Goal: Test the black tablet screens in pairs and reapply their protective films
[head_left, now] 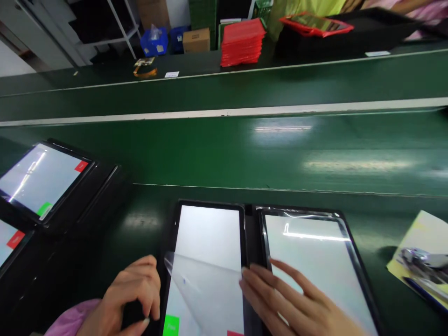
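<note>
A tablet (212, 228) with a lit white screen lies in front of me, green and red blocks at its lower edge. Clear film (210, 284) covers its lower part, with its upper left corner lifted and curled. Beside the tablet's left edge, my left hand (131, 294) has curled fingers, thumb close to the index finger; nothing shows between them and the film corner is apart from it. My right hand (290, 298) stretches its fingers across the gap to a second white-screened tablet (308, 247), fingertips at the first tablet's right edge by the film.
Two more lit tablets lie at left, one (44, 182) tilted on a black surface. At right, a metal tool (420, 256) and a pen rest on yellowish paper (427, 228). Beyond the green belt (210, 149) are red pouches (242, 42), a black tray (367, 30) and a person.
</note>
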The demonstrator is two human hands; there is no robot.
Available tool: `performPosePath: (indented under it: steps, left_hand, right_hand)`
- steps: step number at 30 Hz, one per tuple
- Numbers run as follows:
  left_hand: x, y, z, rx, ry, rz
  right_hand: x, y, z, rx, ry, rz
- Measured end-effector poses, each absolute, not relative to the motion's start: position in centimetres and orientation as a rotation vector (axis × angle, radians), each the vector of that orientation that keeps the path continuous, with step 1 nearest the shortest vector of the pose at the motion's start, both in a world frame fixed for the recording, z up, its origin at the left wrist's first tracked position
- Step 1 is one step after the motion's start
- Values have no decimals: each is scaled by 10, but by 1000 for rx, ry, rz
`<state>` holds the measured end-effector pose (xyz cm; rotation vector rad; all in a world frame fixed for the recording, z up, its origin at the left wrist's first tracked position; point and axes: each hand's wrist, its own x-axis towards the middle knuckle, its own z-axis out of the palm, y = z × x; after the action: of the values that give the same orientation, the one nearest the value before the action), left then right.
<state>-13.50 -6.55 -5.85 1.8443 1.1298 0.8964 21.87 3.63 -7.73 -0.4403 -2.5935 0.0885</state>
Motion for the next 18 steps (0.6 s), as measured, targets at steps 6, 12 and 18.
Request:
performPosePath:
  steps: [6, 12, 18]
  left_hand:
    - [-102, -11, -49, 2223, 1188, 583]
    - [-129, 21, -71, 2339, 1807, 641]
    - [-136, -105, -72, 2526, 1702, 504]
  right_hand:
    - [195, 84, -81, -850, -2678, 17]
    - [213, 96, -72, -1005, -2607, -197]
    - [281, 1, -68, -415, -2662, -136]
